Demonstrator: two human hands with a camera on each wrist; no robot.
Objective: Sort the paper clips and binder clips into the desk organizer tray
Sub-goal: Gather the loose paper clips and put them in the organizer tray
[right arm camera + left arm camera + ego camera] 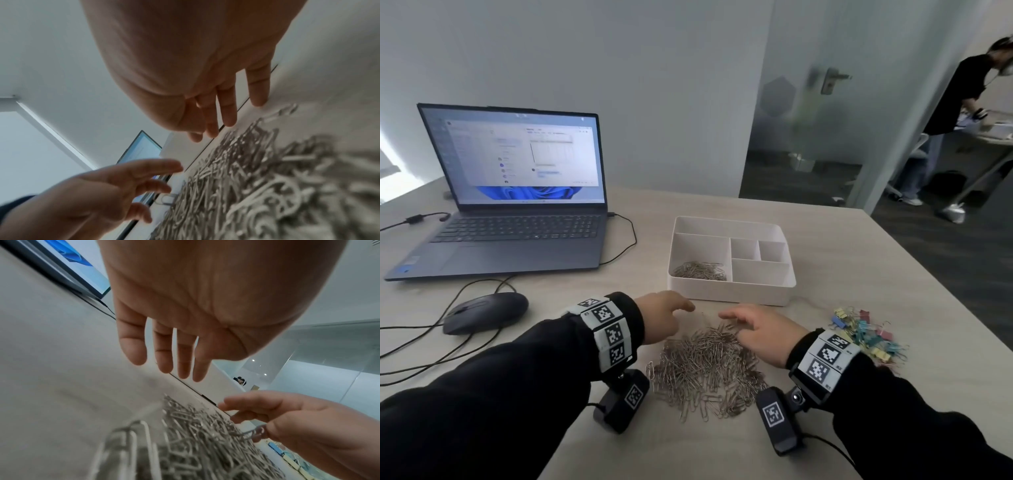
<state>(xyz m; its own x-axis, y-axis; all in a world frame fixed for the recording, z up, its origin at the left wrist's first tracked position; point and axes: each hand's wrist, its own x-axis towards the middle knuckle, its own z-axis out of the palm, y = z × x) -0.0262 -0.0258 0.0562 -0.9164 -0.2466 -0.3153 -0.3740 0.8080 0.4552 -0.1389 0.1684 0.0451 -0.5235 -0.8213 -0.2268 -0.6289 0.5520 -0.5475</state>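
A large pile of silver paper clips (pixel 705 370) lies on the table in front of me. My left hand (pixel 671 311) hovers over the pile's far left edge with straight fingers (pixel 162 356) and holds nothing. My right hand (pixel 750 323) reaches over the far right side, fingers (pixel 228 110) extended down toward the clips; one clip (pixel 254 433) touches its thumb side. The white organizer tray (pixel 732 291) stands just beyond both hands, with some paper clips (pixel 700 270) in its left compartment. Colourful binder clips (pixel 866 335) lie heaped to the right.
An open laptop (pixel 517 205) stands at the back left, with a black mouse (pixel 486 311) and cables (pixel 465 298) in front of it. The table's right edge (pixel 945 301) runs close past the binder clips. A person (pixel 962 102) stands beyond the glass door.
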